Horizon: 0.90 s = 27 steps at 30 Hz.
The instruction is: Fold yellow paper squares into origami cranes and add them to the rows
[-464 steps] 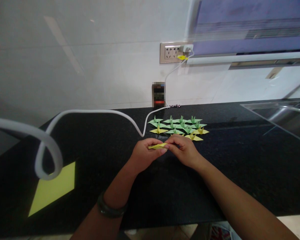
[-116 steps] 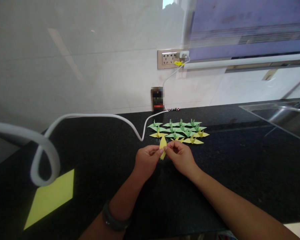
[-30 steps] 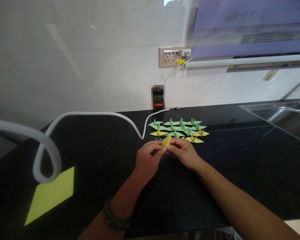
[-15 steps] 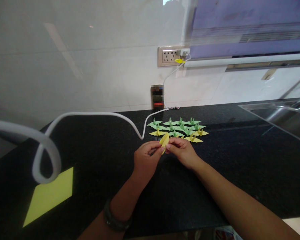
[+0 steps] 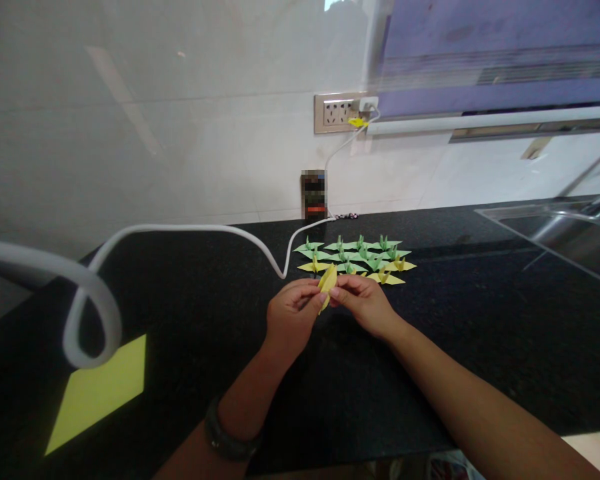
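Observation:
Both of my hands pinch one small folded yellow paper piece (image 5: 327, 280) above the black counter (image 5: 480, 320). My left hand (image 5: 291, 317) grips its lower left side with thumb and fingers closed. My right hand (image 5: 363, 303) pinches it from the right. The piece stands nearly upright, tip leaning right. Just behind my hands lie several finished paper cranes (image 5: 355, 257), green ones at the back and yellow ones in front.
A flat yellow paper square (image 5: 100, 393) lies near the counter's left front edge. A white cable (image 5: 180, 230) loops from the left to a wall socket (image 5: 337, 112). A small dark device (image 5: 314, 195) leans on the wall. A steel sink (image 5: 555, 230) sits at the right.
Over the last second the yellow piece has tipped slightly more upright between my fingers. My hands stay in the same spot in front of the cranes.

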Tool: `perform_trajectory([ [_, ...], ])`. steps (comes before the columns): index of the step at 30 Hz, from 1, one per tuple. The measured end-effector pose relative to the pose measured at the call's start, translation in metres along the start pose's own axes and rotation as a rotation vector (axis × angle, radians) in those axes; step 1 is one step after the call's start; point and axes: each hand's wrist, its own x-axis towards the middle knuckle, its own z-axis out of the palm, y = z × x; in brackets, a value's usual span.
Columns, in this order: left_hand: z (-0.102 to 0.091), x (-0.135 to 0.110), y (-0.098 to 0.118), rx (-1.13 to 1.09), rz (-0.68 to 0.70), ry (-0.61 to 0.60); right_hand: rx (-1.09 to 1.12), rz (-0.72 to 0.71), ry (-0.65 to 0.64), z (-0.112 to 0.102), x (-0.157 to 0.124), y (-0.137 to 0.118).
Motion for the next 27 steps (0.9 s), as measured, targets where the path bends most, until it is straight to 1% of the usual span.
perform_trajectory([
  [4, -0.0017, 0.0006, 0.0019, 0.049, -0.018, -0.019, 0.007, -0.004, -0.009, 0.0005, -0.0006, -0.0012],
  [6, -0.0015, 0.0005, 0.0034, 0.033, -0.047, -0.007, 0.009, 0.000, -0.010, 0.0006, -0.0010, -0.0008],
  [9, 0.0000, -0.0001, 0.0054, -0.055, -0.147, 0.012, 0.019, 0.005, -0.002, 0.0004, -0.0010, 0.0006],
  [11, 0.0006, 0.0002, 0.0060, -0.130, -0.223, -0.005, 0.023, 0.008, 0.008, 0.0003, -0.0008, 0.0015],
  [16, -0.0018, 0.0034, 0.0040, -0.237, -0.287, 0.010, 0.036, 0.015, 0.019, 0.0000, -0.0008, 0.0016],
  [21, -0.0061, 0.0048, 0.0006, -0.274, -0.361, -0.117, 0.105, 0.056, -0.003, 0.0008, -0.0015, 0.0005],
  [27, -0.0068, 0.0045, -0.0013, -0.262, -0.381, -0.140, 0.132, 0.103, 0.046, 0.0036, -0.0010, -0.0011],
])
